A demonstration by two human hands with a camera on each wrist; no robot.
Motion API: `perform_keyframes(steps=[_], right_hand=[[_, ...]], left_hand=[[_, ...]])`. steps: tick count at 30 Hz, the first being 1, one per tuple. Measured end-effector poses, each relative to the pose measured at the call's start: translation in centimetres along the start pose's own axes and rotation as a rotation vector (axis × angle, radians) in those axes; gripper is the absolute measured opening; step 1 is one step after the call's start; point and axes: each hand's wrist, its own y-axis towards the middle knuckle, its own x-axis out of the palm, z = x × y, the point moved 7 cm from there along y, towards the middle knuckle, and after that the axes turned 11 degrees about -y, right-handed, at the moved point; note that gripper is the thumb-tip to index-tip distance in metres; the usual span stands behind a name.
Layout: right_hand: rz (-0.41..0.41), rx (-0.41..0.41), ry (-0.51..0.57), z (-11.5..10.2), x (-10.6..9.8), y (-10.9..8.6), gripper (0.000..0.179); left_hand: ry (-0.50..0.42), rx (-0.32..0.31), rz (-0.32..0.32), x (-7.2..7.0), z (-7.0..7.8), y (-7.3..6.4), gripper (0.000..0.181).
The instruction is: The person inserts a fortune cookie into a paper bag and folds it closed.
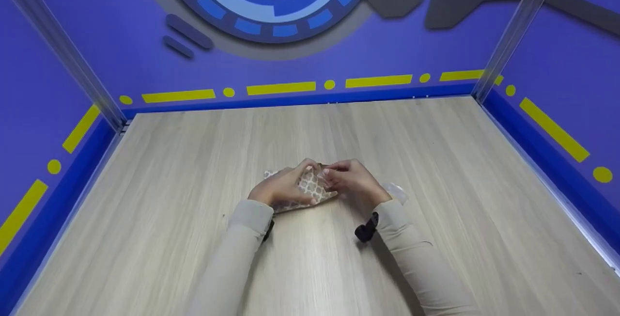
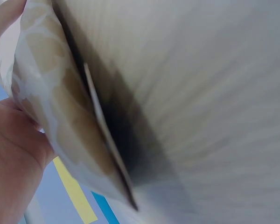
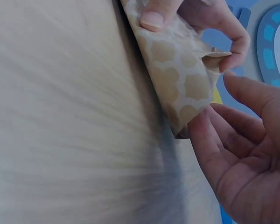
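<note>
A flat package in tan paper with a white lattice pattern (image 1: 312,185) is held low over the wooden table. My left hand (image 1: 286,187) grips it from the left, thumb on the near face. In the right wrist view, a left fingertip touches a small raised paper flap (image 3: 217,58) at the package's end. My right hand (image 1: 356,180) is at that end. Its fingers (image 3: 205,140) touch the paper's edge, while the thumb stands apart from them near the flap. The left wrist view shows the patterned paper (image 2: 56,93) with a thin edge standing away from it.
A crumpled piece of clear plastic (image 1: 398,192) lies on the table (image 1: 193,170) beside the right wrist. Blue-purple panels (image 1: 290,69) with yellow marks enclose the table's back and sides.
</note>
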Motion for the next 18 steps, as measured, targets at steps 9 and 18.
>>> perform_keyframes(steps=[9, 18], right_hand=[[0.093, -0.014, 0.097, -0.6, -0.8, 0.2, 0.036], [0.003, 0.014, 0.132, -0.9, 0.2, -0.2, 0.051]], left_hand=[[-0.007, 0.005, -0.004, 0.0, -0.1, 0.1, 0.073], [-0.021, -0.006, -0.002, 0.0, -0.1, 0.2, 0.075]])
